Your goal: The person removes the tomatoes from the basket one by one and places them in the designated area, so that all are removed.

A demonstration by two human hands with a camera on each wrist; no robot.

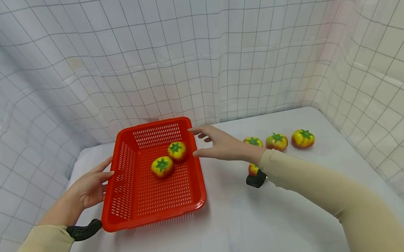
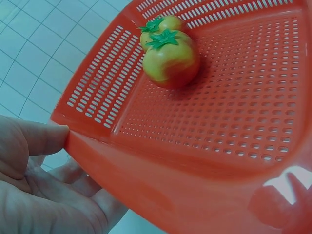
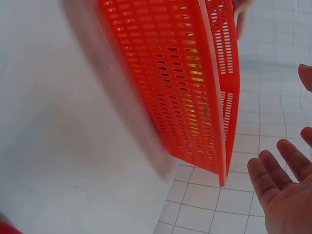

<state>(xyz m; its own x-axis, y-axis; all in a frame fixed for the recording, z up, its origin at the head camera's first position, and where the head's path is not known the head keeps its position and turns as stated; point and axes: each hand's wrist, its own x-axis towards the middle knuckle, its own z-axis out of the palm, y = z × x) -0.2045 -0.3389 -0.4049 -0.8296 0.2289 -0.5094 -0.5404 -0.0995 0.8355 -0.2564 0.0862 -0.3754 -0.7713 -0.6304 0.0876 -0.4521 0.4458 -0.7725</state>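
Observation:
A red plastic basket point(image 1: 161, 222) with slotted walls stands on the left part of the table. Inside it, two yellow-red toy tomatoes point(image 1: 162, 167) with green leaf tops lie close together. My left hand point(image 1: 88, 189) holds the basket's left rim, the thumb at its edge and the fingers underneath, as the left wrist view shows. At the opposite side, my right hand point(image 1: 216, 143) is beside the right rim, its fingers spread and nothing in them. In the right wrist view, a gap separates those fingers point(image 3: 280, 178) from the basket wall point(image 3: 183, 97).
Several more toy tomatoes point(image 1: 303, 139) lie on the white table point(image 1: 234, 231) to the right, some partly hidden behind the right forearm. A grid-patterned white curtain point(image 1: 193, 51) surrounds the table at the back and sides.

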